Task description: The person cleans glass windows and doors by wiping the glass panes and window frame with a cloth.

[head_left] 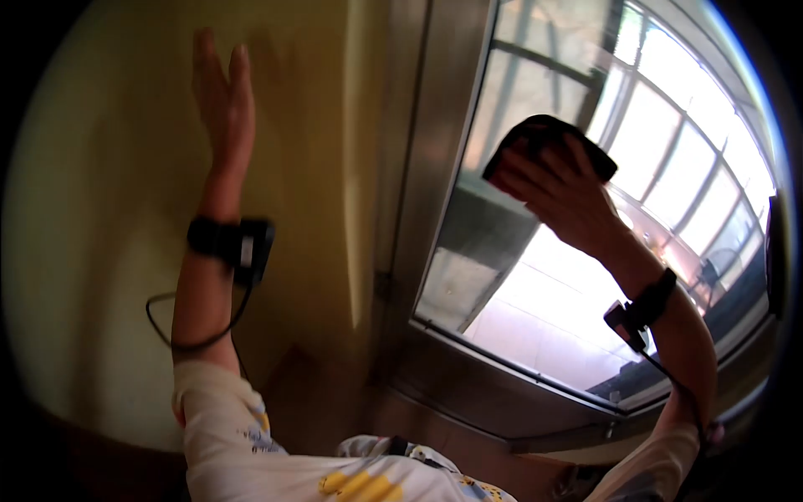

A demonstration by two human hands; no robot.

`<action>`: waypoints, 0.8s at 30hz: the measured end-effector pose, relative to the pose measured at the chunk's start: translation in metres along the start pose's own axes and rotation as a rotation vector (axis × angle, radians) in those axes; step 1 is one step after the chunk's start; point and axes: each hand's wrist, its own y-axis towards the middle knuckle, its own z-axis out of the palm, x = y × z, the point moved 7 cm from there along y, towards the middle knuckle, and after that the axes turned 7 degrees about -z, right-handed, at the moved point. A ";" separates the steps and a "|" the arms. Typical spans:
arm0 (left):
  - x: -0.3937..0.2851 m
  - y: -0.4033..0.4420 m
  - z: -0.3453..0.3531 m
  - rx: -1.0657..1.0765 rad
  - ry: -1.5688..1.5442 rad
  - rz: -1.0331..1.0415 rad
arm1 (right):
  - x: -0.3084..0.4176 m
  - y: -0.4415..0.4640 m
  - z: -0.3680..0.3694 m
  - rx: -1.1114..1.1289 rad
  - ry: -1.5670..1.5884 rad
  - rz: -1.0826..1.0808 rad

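My right hand (569,197) presses a dark cloth (539,130) with a reddish part against the glass pane (493,276) of a door or window. Its fingers lie spread across the cloth, which looks folded or bunched. My left hand (224,113) is raised at the upper left, beside the yellowish wall (293,151). It is open, fingers stretched upward, and holds nothing. Whether its palm touches the wall I cannot tell.
A dark metal frame (431,159) borders the glass. Through the pane show a barred window (669,134) and a bright tiled floor (552,301). Black straps with small devices (249,251) and cables are on both my forearms. Brown flooring (443,439) lies below.
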 end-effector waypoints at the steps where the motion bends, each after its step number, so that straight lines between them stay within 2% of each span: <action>1: -0.043 -0.012 0.013 0.062 -0.102 0.078 | -0.037 0.006 -0.026 -0.062 -0.260 0.039; 3: -0.106 -0.041 0.040 0.279 -0.097 0.239 | -0.154 0.012 -0.079 -0.239 -0.449 0.344; 4: -0.126 -0.057 0.059 0.401 -0.149 0.240 | -0.178 0.026 -0.141 -0.359 -0.724 0.364; 5: -0.144 -0.069 0.075 0.433 -0.151 0.265 | -0.220 0.017 -0.147 -0.261 -1.085 0.291; 6: -0.150 -0.074 0.092 0.427 -0.162 0.273 | -0.222 0.025 -0.163 -0.070 -0.932 0.623; 8: -0.148 -0.070 0.116 0.270 -0.166 0.234 | -0.235 0.024 -0.154 -0.498 -0.885 0.633; 9: -0.140 -0.063 0.126 0.177 -0.124 0.227 | -0.208 0.032 -0.135 -0.480 -0.819 0.588; 10: -0.132 -0.058 0.136 0.176 -0.131 0.223 | -0.168 0.039 -0.122 -0.436 -0.588 0.498; 11: -0.123 -0.051 0.142 0.098 -0.083 0.206 | -0.125 0.038 -0.091 -0.333 -0.591 0.382; 13: -0.111 -0.050 0.148 -0.001 -0.003 0.204 | -0.030 0.029 -0.042 -0.106 -0.193 0.316; 14: -0.110 -0.052 0.148 -0.001 -0.022 0.205 | 0.017 0.017 -0.019 -0.017 -0.110 0.212; 16: -0.110 -0.051 0.149 -0.039 -0.028 0.216 | 0.090 -0.015 0.031 0.145 -0.155 -0.032; 17: -0.109 -0.052 0.149 -0.010 -0.038 0.207 | 0.100 -0.020 0.025 0.177 -0.247 -0.135; 18: -0.112 -0.055 0.146 -0.018 -0.051 0.209 | 0.090 -0.026 0.028 0.186 -0.260 -0.131; 20: -0.113 -0.051 0.141 -0.007 0.002 0.241 | 0.036 -0.021 0.027 -0.036 -0.180 -0.146; 21: -0.115 -0.051 0.140 -0.027 0.009 0.254 | -0.017 0.011 -0.034 -0.016 -0.119 0.007; 22: -0.114 -0.050 0.140 -0.028 0.016 0.247 | -0.070 0.030 -0.081 -0.190 -0.421 0.094; 23: -0.114 -0.050 0.139 -0.035 -0.009 0.252 | -0.127 0.034 -0.112 -0.279 -0.499 0.187; 24: -0.113 -0.052 0.138 -0.035 -0.032 0.256 | -0.178 0.032 -0.118 -0.153 -0.465 0.361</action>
